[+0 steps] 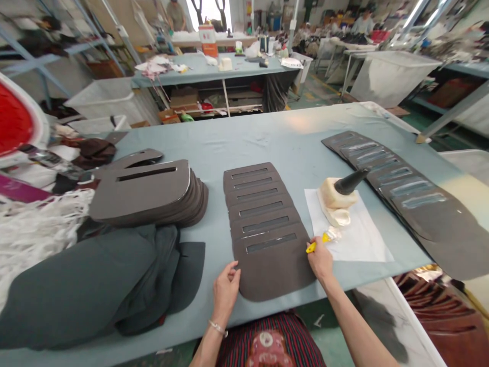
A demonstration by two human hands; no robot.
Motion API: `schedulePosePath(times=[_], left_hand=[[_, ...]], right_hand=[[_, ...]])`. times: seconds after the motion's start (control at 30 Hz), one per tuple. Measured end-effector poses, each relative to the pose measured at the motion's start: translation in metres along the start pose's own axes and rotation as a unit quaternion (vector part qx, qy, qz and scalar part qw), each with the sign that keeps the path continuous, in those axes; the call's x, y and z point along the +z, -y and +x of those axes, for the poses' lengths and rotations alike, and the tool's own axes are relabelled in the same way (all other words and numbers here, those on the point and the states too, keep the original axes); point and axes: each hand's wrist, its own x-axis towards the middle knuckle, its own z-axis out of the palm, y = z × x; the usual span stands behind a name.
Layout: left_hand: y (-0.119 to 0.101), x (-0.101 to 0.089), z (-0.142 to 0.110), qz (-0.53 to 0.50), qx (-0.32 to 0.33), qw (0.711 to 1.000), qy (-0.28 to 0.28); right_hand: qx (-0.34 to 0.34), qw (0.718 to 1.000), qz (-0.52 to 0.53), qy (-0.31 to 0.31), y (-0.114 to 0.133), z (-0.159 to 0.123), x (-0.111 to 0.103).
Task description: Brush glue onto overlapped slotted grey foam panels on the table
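Note:
Before me on the table lies a row of overlapping dark grey panels [275, 270], each with a narrow slot. My left hand [226, 288] is closed at the left edge of the nearest panel, fingers curled and fingertips against it. In my right hand [320, 259], by that panel's right edge, is a yellow-handled brush [311, 247] with whitish bristles pointing away from me. Just beyond the brush, a cream-coloured glue container [336, 196] with a black nozzle stands on a white paper sheet [367, 239].
A stack of slotted grey panels [141, 196] sits to the left, behind dark green fabric [84, 280]. More overlapping panels [416, 199], with shiny strips on them, run along the right side. White netting [42, 229] lies at far left. Another work table [183, 76] stands ahead.

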Motion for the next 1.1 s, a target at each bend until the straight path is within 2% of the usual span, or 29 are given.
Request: schedulePosePath(times=[0.63,0.8,0.9,1.0,1.1], left_hand=[[0.011,0.004,0.005,0.053,-0.005,0.998,0.016],[0.007,0.009,0.003,0.142,0.064,0.987,-0.023],[0.005,0.012,0.001,0.184,0.109,0.975,-0.064],[-0.002,0.01,-0.003,0.183,0.137,0.971,-0.071],[-0.016,-0.013,-0.004,0.179,0.161,0.967,-0.079]], right_hand=[[-0.007,1.0,-0.019,0.002,-0.002,-0.001,0.002],[-0.031,0.998,-0.051,0.005,0.002,-0.001,0.0],[-0.052,0.994,-0.088,-0.031,0.006,-0.001,-0.004],[-0.108,0.985,-0.115,-0.074,0.008,-0.003,-0.009],[-0.152,0.973,-0.123,-0.125,0.007,-0.002,-0.013]])
